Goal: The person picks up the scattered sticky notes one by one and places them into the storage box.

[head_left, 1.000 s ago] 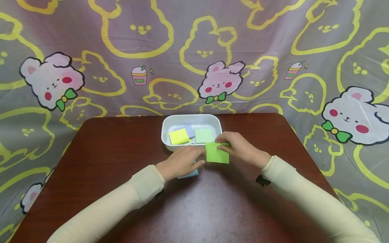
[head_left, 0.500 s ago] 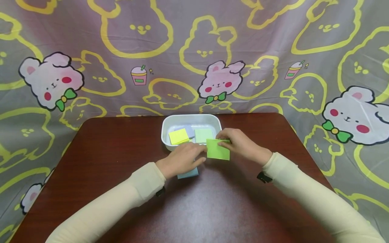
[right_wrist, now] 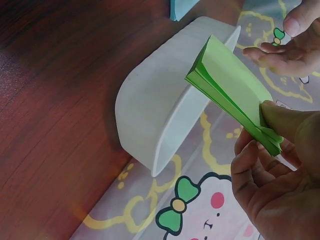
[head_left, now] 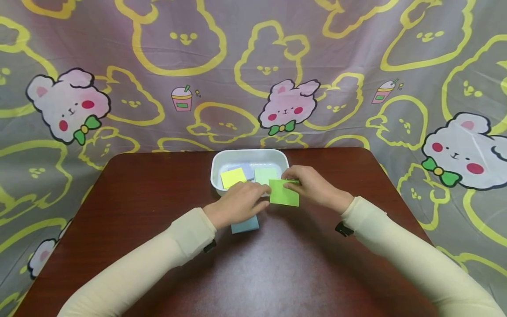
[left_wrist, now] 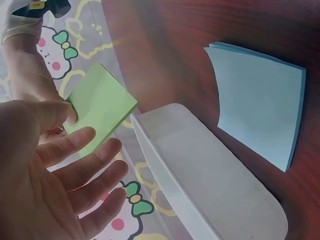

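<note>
My right hand (head_left: 314,188) pinches a lime-green sticky note pad (head_left: 284,193) by one edge, just in front of the white tray. In the right wrist view the top sheets of the pad (right_wrist: 232,85) bow away from the rest, leaving a gap. My left hand (head_left: 237,203) hovers beside the pad with its fingers loosely spread; the right wrist view shows it apart from the pad. Under it, a light blue sticky note pad (head_left: 244,226) lies on the table, partly hidden in the head view. Its full face (left_wrist: 257,100) shows in the left wrist view.
The white plastic tray (head_left: 215,169) stands near the table's far edge. Inside lie a yellow pad (head_left: 233,177), a pale green pad (head_left: 264,175) and a lavender pad (head_left: 247,171). Behind the brown table (head_left: 158,185) hangs a patterned cloth (head_left: 222,88).
Both hands have moved slightly farther away toward the tray, the green pad rising with the right hand. More of the blue pad now shows beneath the left hand.
</note>
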Demonstrator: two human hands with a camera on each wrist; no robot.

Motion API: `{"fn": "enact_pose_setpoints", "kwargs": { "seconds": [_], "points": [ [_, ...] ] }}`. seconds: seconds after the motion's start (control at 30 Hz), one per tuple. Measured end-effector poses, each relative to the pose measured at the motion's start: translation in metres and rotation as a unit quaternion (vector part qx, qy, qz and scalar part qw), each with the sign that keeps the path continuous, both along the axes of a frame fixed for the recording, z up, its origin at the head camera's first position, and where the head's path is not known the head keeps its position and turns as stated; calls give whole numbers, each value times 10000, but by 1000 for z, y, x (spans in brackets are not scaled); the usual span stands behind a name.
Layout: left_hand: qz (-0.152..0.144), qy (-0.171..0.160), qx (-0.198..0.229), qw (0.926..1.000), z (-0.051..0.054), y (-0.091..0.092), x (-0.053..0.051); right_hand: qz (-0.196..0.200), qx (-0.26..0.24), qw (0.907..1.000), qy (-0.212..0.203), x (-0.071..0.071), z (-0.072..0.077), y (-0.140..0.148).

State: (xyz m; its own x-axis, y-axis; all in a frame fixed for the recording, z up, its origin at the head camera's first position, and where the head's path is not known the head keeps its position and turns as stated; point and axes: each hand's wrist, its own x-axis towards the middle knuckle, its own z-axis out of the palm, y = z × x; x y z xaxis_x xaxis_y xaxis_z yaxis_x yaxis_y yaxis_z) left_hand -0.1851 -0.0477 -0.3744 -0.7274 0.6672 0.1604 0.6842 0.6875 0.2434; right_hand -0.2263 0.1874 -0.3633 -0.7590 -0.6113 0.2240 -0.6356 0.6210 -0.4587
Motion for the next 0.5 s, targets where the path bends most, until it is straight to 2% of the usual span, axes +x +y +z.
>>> {"fn": "enact_pose_setpoints", "kwargs": {
  "seconds": [0.5],
  "points": [
    [76, 79, -60, 9999, 3, -2, -5, -106, -31, 9999, 65, -9, 2, 2]
  ]
}}
